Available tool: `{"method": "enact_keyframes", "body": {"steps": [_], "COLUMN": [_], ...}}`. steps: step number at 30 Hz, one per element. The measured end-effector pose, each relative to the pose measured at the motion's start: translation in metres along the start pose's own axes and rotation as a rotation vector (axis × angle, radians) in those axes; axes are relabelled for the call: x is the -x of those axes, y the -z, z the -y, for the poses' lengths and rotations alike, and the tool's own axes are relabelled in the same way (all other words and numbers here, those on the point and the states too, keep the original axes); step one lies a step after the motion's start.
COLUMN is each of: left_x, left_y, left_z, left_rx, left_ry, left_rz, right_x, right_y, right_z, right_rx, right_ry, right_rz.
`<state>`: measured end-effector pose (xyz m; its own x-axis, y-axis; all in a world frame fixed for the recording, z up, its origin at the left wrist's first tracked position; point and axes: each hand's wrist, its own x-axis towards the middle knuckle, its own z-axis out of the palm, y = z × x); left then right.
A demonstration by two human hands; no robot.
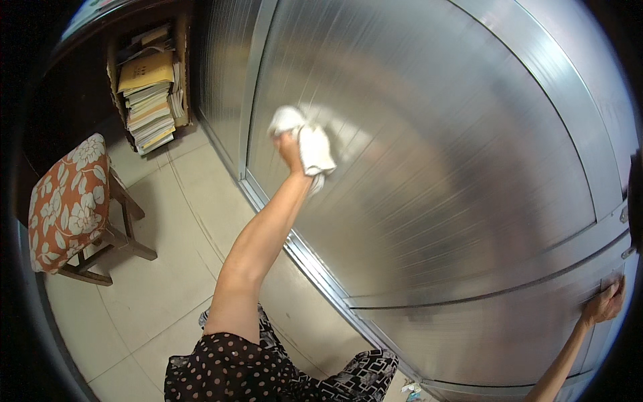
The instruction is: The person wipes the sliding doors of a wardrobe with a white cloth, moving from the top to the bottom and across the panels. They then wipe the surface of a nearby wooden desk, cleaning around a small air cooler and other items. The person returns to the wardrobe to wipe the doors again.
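Observation:
My left hand (289, 151) is closed on a bunched white cloth (315, 149). The cloth lies against a ribbed, translucent panel (429, 167) set in a silver metal frame, and one end of it hangs past my wrist. At the far right, my right hand (605, 305) has its fingers curled at the metal door frame (613, 268), low on the panel's right side. What its fingertips grip is partly hidden.
A wooden stool (70, 204) with an orange floral cover stands on the tiled floor (167, 228) at left. Behind it, a box (184, 74) holds stacked papers and a yellow envelope (146, 70). A metal track (315, 268) runs along the panel's foot.

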<state>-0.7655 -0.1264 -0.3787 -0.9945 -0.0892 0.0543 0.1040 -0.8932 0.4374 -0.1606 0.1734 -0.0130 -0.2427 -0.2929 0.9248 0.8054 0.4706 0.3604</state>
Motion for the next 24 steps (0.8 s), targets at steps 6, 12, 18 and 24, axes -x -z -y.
{"method": "enact_keyframes", "body": {"steps": [6, 12, 18, 24], "left_x": [0.076, 0.100, 0.116, 0.209], "left_y": [-0.116, -0.001, 0.017, -0.133], "left_z": [-0.031, 0.040, 0.049, -0.005], "left_rx": [-0.996, -0.871, -0.777, -0.766], "left_ry": [-0.955, -0.487, -0.128, -0.949], "left_rz": [0.359, 0.089, 0.039, 0.421], "right_x": [0.002, 0.005, 0.004, 0.002], "right_y": [-0.001, -0.005, -0.006, -0.002], "right_z": [-0.017, -0.013, -0.007, -0.007], "right_rx": [-0.050, -0.058, -0.054, -0.045], "right_ry": [0.060, 0.080, 0.093, 0.127], "right_rz": [0.005, 0.013, -0.004, -0.032]}}
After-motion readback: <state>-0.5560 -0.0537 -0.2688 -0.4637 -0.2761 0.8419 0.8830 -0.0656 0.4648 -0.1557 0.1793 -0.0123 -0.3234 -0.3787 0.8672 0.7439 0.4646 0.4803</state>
